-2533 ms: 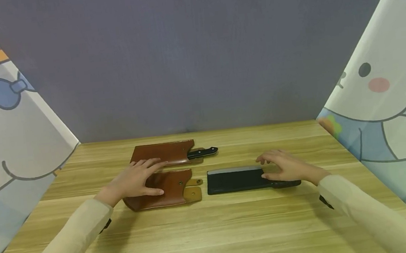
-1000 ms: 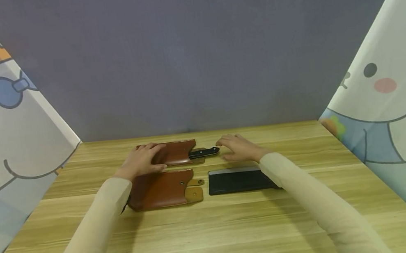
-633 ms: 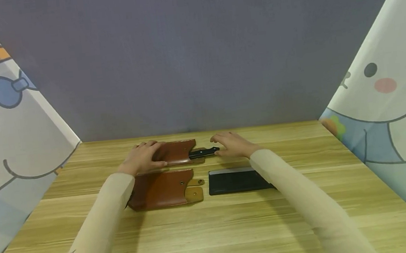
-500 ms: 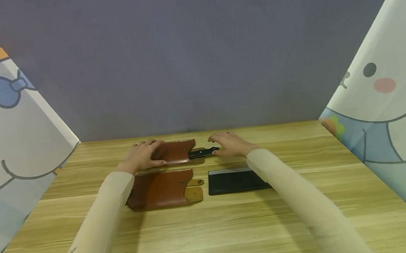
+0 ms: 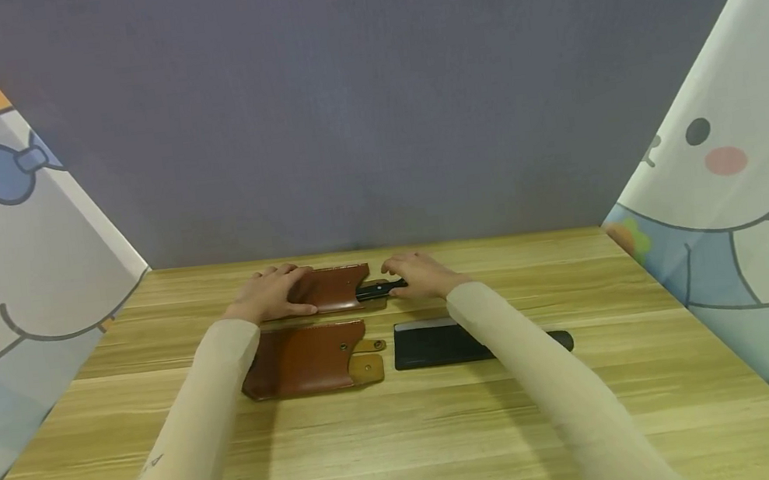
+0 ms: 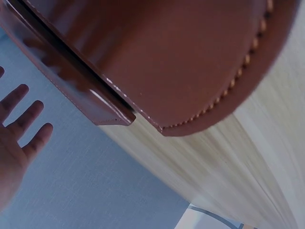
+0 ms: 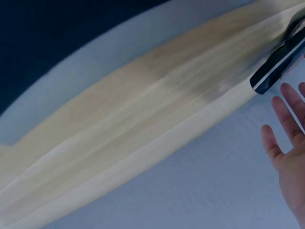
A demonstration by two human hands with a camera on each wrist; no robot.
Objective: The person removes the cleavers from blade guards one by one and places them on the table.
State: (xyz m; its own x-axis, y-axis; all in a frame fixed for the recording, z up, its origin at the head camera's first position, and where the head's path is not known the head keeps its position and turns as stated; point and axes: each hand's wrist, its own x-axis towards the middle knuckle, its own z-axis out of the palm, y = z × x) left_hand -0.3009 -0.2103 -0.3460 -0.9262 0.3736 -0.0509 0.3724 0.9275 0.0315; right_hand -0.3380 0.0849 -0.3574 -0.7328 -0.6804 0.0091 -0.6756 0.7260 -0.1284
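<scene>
In the head view, my left hand (image 5: 267, 295) hovers over the left end of the far brown leather sheath (image 5: 333, 288). Its fingers are spread and hold nothing; the left wrist view shows the left hand (image 6: 14, 138) apart from the leather. A knife (image 5: 374, 291) with a black riveted handle sticks out of that sheath, its blade hidden. My right hand (image 5: 419, 274) is at the handle's end, covering part of it. In the right wrist view the right hand (image 7: 293, 157) has extended fingers beside the knife handle (image 7: 276, 67), not wrapped round it.
A second brown sheath (image 5: 306, 362) with tan snap straps lies nearer me. To its right lies a cleaver (image 5: 434, 344) with a black blade and pale edge, partly under my right sleeve. A grey wall (image 5: 358, 118) closes the wooden table's (image 5: 378, 444) back, with cartoon-printed panels (image 5: 741, 155) at the sides.
From above the cleaver, my right hand has moved left and away to the knife handle. My left hand has moved from the near sheath to the far one. The sheaths and cleaver stay put.
</scene>
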